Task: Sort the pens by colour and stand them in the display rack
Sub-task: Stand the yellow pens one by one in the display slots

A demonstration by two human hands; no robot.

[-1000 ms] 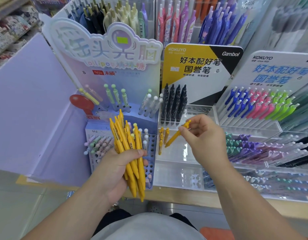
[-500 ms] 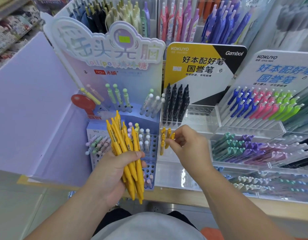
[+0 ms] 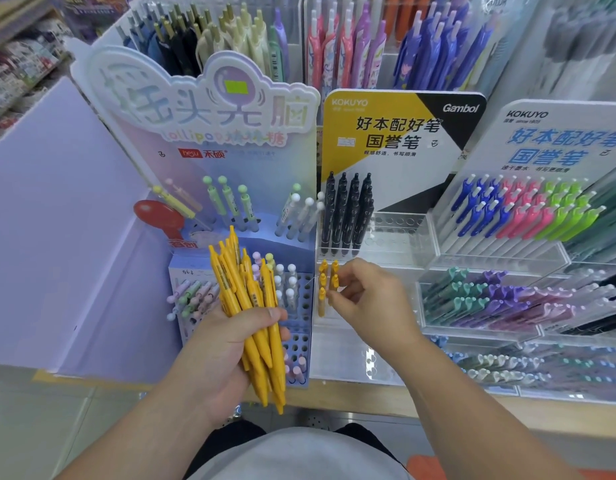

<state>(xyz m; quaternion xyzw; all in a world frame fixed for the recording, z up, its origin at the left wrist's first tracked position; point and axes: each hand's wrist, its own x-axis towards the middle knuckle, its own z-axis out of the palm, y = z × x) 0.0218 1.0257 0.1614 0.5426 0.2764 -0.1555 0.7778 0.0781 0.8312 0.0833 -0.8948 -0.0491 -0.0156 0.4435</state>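
Now, the single yellow plastic click pen that was carried slantwise a second ago has been stood upright in the clear acrylic tiered display rack. Its top is pinched between thumb and forefinger of the right hand, the other fingers being curled. Just beyond those fingertips the short row of seated yellow pens is seen, and farther beyond it a group of black pens. A thick bundle of loose yellow pens is gripped in the left hand, which is held near and beside the right. One more pen is judged placed. Release and a fresh draw from the bundle are expected, many pens being left.
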